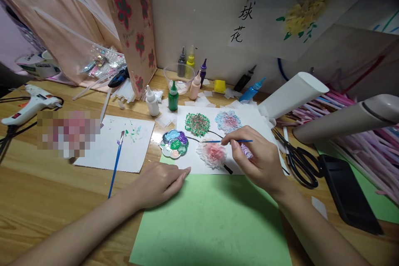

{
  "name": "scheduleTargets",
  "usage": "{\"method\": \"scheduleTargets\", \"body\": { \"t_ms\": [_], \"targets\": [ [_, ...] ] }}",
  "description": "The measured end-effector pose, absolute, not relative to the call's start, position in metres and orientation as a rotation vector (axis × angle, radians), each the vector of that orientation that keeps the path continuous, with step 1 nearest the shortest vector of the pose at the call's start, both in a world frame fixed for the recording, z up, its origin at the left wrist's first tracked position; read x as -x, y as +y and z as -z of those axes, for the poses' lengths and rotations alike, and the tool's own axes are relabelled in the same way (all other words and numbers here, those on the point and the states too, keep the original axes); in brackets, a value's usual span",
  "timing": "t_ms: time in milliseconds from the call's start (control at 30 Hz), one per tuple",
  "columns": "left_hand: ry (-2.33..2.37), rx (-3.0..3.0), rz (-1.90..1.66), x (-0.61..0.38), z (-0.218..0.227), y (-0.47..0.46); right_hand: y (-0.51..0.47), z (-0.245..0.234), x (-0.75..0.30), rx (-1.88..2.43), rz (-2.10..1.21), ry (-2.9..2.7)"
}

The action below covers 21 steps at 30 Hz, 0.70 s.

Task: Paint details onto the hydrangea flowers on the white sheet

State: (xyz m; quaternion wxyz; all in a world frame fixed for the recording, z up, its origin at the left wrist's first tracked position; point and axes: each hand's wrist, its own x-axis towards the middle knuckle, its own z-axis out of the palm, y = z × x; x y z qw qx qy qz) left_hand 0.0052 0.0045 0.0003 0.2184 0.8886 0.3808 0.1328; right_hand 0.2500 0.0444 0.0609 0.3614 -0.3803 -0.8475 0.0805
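My right hand (255,160) pinches a thin blue paintbrush (226,141) and holds it level, its tip over a pink tissue-paper flower (213,154) on a white sheet (252,116). A green-and-pink flower (197,124) and a pale blue-pink flower (228,121) are stuck on the same sheet. A flower-shaped paint palette (174,143) sits at the sheet's left edge. My left hand (158,183) lies flat, fingers together, on the corner of a green paper sheet (212,224) near the palette.
A second blue brush (116,165) lies on a white paint-smeared paper (124,143). Paint bottles (173,96) and a clear cup (179,77) stand behind. A glue gun (29,106) is far left; scissors (299,162), a black phone (349,193) and lamp heads (343,120) are right.
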Motion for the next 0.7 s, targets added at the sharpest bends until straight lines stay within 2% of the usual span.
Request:
{"method": "scheduleTargets", "body": {
  "t_ms": [700],
  "targets": [
    [1.051, -2.479, -0.392, -0.0055, -0.0008, 0.0031, 0.0420, -0.0640, -0.2481, 0.971, -0.227, -2.177]
  ]
}}
